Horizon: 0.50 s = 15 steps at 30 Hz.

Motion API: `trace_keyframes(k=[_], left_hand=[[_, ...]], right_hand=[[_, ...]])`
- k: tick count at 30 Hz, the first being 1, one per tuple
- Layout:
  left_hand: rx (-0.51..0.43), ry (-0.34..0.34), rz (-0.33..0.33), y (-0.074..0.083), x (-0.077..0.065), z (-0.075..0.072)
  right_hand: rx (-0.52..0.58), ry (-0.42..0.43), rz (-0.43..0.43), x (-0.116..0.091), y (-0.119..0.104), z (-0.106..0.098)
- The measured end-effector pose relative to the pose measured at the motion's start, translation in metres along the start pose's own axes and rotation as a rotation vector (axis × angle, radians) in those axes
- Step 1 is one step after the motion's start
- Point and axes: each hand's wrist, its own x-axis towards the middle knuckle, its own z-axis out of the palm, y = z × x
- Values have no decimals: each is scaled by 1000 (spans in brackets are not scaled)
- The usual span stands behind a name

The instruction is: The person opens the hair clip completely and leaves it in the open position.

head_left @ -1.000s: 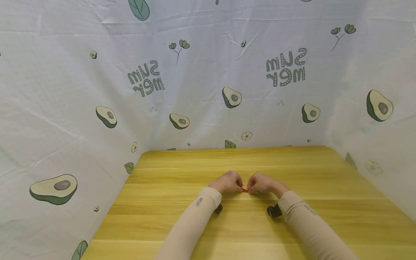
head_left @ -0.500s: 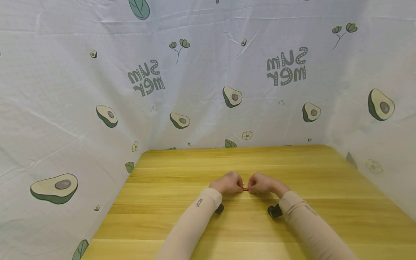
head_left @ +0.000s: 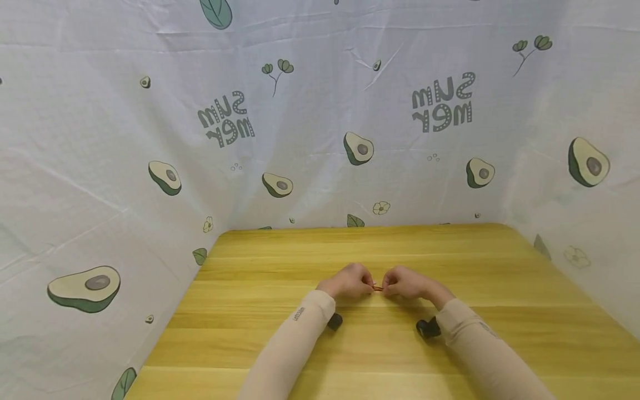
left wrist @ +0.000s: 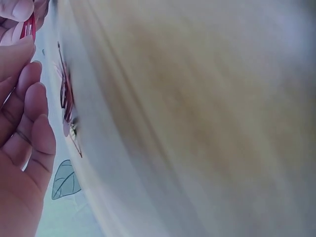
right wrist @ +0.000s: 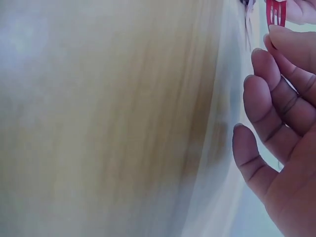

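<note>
Fingers (right wrist: 296, 47) of left hand (head_left: 348, 281) and right hand (head_left: 409, 283) pinching red clip (right wrist: 276, 14), backdrop (head_left: 315, 122) reading mirrored "summer"

Your head view looks forward and down across the counter (head_left: 372, 355); both wrist views, close beside your fingers (right wrist: 257, 98), share the red clip (right wrist: 276, 11).

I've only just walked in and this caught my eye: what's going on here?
A person's bare left hand and right hand pinch opposite ends of what looks like a small red slotted hair clip. It spans the narrow gap between the hands, over the wood-grain table. The left wrist view also shows a small dark-reddish cluster on the table, too unclear to name.
</note>
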Motion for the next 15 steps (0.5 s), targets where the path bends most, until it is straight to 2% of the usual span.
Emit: trace_keyframes(k=[9,15], left_hand=[[-193,20,-12,-3,-6,-5],[-267,21,10,-6,-11,-10]], right_hand=[[32,66,-26,-2,-3,3],[80,98,-43,-2,-6,5]])
